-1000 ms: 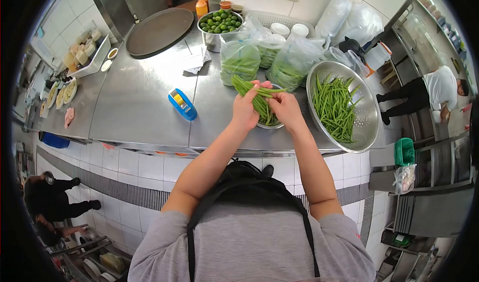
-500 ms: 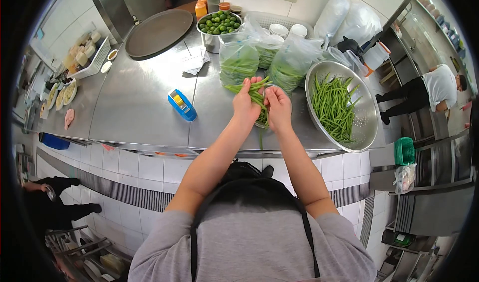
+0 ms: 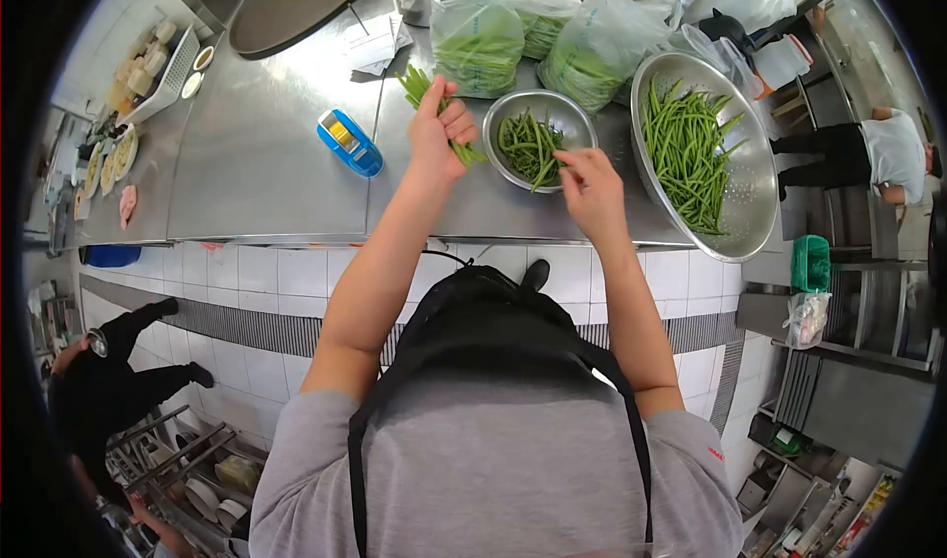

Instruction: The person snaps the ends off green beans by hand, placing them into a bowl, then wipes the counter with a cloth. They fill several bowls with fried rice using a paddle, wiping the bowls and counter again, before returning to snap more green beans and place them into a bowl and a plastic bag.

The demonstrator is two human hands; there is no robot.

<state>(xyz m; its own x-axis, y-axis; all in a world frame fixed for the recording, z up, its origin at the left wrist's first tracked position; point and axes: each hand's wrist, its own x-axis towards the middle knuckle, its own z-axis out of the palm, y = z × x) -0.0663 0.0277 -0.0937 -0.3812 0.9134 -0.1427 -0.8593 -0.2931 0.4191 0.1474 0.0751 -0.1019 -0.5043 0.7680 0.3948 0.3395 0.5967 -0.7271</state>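
Observation:
My left hand point(image 3: 440, 132) is closed around a bunch of green beans point(image 3: 418, 86), whose ends stick out above and below the fist. Right of it, a small metal bowl point(image 3: 498, 163) holds trimmed-looking bean pieces point(image 3: 531, 148). My right hand point(image 3: 590, 185) is at that bowl's right rim, fingers pinched together; what they hold, if anything, is too small to make out. Farther right, a large metal colander point(image 3: 758, 178) contains many long green beans point(image 3: 691, 158). Clear plastic bags of green beans point(image 3: 477, 50) stand behind the small bowl.
On the steel counter point(image 3: 258, 153) are a blue tape dispenser point(image 3: 350, 144), papers point(image 3: 375, 47), a round brown tray point(image 3: 296, 5) and a pot of limes point(image 3: 409, 3). One person point(image 3: 858, 153) stands at far right, another point(image 3: 104, 380) at lower left.
My hands have moved apart: the left went left with its beans, the right moved to the small bowl's rim. The view has shifted, so the counter sits higher.

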